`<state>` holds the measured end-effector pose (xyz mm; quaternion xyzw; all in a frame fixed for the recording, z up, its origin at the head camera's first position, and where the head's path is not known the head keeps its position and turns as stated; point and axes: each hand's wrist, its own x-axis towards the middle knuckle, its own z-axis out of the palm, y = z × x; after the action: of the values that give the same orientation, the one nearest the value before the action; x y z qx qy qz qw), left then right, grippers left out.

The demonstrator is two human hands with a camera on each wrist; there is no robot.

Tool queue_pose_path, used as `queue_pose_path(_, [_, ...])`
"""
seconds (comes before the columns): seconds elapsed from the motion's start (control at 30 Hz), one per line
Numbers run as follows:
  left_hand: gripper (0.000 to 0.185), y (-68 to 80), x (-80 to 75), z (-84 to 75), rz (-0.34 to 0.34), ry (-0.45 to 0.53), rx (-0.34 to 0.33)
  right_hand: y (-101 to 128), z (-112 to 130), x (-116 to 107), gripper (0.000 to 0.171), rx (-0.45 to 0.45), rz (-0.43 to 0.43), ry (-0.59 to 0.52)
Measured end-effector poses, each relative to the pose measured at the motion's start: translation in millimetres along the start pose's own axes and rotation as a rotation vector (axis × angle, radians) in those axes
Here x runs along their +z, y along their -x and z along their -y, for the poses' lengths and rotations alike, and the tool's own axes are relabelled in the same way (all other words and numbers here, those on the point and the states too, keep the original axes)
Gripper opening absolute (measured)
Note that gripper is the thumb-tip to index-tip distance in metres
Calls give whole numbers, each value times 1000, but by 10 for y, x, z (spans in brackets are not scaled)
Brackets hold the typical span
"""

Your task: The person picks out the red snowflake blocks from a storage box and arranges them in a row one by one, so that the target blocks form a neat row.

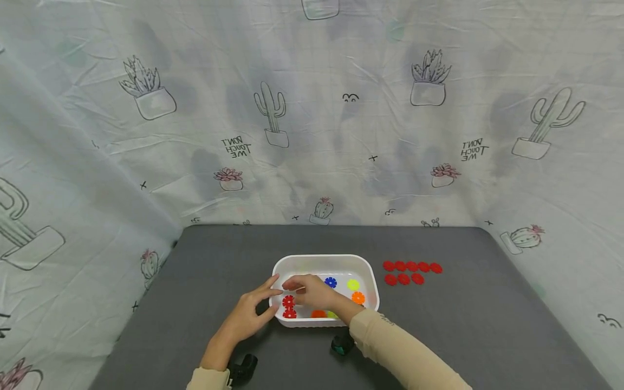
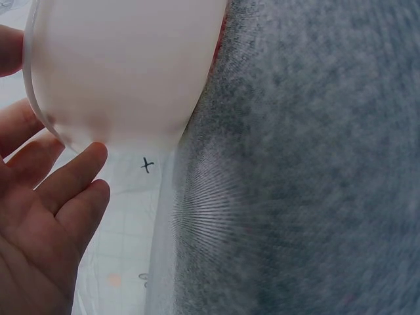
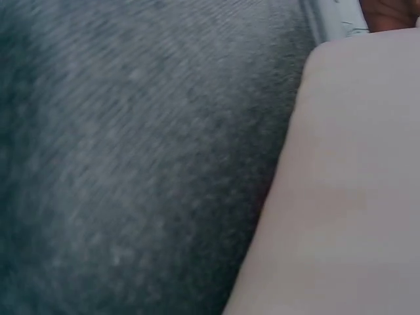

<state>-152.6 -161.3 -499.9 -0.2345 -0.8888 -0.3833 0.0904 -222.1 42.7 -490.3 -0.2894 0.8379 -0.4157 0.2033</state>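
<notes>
The left hand (image 1: pixel 246 316) steadied the white plastic tub (image 1: pixel 325 262) with straight fingers, so the right hand (image 1: pixel 312 291) could reach among red toothed discs (image 1: pixel 288 306); its grip was hidden.

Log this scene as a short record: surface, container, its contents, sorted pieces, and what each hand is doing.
surface: grey table mat
container: white tub, near the middle of the mat
contents: red discs, blue disc, yellow-green disc, orange disc
sorted pieces: red disc rows on the mat, right of the tub
left hand: fingers straight, touching the tub's left outer wall
right hand: inside the tub above the red discs; grasp cannot be made out
</notes>
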Motion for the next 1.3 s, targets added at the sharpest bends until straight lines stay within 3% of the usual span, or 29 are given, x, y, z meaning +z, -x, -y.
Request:
queue_pose_path(0.23, [29, 0, 7, 18, -32, -20, 70, -23, -20, 45, 40, 13, 10, 152])
queue_pose_path(0.53, [31, 1, 0, 31, -11, -4, 33, -39, -8, 107, 37, -33, -26, 292])
queue_pose_path(0.73, [30, -1, 2, 32, -33, -15, 50, -53, -10, 112, 36, -46, -19, 328])
queue_pose_path(1.03, [31, 1, -5, 38, -7, 1, 16, -70, -10, 111, 33, -47, 38, 346])
queue_pose_path(1.3, [31, -19, -3, 44, -17, -4, 33, -59, 5, 86, 32, -64, -2, 384])
